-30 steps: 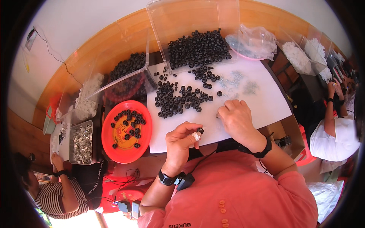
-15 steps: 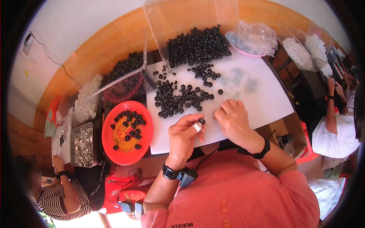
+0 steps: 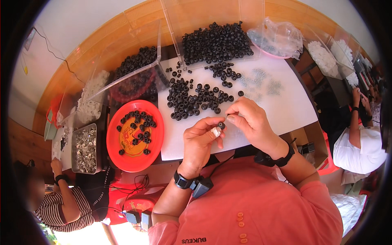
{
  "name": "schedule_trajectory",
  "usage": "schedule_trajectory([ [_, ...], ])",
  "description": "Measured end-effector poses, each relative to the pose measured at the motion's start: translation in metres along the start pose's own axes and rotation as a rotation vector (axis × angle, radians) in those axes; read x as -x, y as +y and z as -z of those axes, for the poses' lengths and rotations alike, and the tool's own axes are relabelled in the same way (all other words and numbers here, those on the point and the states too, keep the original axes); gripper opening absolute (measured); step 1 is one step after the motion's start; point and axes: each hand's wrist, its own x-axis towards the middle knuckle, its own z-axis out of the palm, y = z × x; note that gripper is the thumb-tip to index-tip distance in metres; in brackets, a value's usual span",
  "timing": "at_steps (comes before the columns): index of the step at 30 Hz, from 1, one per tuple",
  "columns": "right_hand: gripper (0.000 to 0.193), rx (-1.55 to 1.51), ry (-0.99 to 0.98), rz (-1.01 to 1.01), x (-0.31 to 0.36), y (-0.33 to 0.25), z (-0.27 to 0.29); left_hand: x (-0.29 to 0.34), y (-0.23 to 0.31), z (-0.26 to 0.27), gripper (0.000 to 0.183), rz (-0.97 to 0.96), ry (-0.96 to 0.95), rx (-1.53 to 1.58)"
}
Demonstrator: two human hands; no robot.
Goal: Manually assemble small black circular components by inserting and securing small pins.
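Black bead-like piece (image 3: 221,125) is clamped in the left hand (image 3: 198,138), above the white work surface's (image 3: 292,100) near edge; right hand (image 3: 254,122) fingertips pinched together beside it, contents unclear. Orange panelling (image 3: 136,20) lines the far wall; dark lettering marks the coral shirt (image 3: 269,200).

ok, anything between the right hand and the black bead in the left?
Nothing visible. The right hand has its fingertips close beside the black bead, held by the left hand. The white bit sits on the bead's other side, lower left.
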Motion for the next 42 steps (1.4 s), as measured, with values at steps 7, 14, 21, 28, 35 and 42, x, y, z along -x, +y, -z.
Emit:
schedule_trajectory([
  [7,0.010,-0.091,0.011,-0.007,-0.006,-0.008,-0.009,0.000,-0.003,0.000,0.021,0.001,0.047,-0.024],
  [14,0.009,-0.093,0.035,0.004,-0.002,-0.007,-0.017,-0.001,-0.002,0.000,0.020,0.023,0.065,-0.010],
  [21,0.010,0.072,0.156,0.038,0.009,-0.005,-0.034,0.000,-0.008,-0.004,0.017,-0.029,0.114,-0.072],
  [28,0.011,-0.216,0.140,-0.138,0.015,-0.007,-0.032,0.002,-0.007,-0.007,0.017,-0.068,0.126,-0.099],
  [35,0.008,-0.063,0.079,-0.006,0.015,-0.002,-0.023,0.003,-0.008,-0.006,0.019,-0.074,0.124,-0.103],
  [42,0.003,-0.399,-0.050,-0.237,0.013,-0.001,-0.011,0.002,-0.008,-0.007,0.019,-0.057,0.134,-0.116],
])
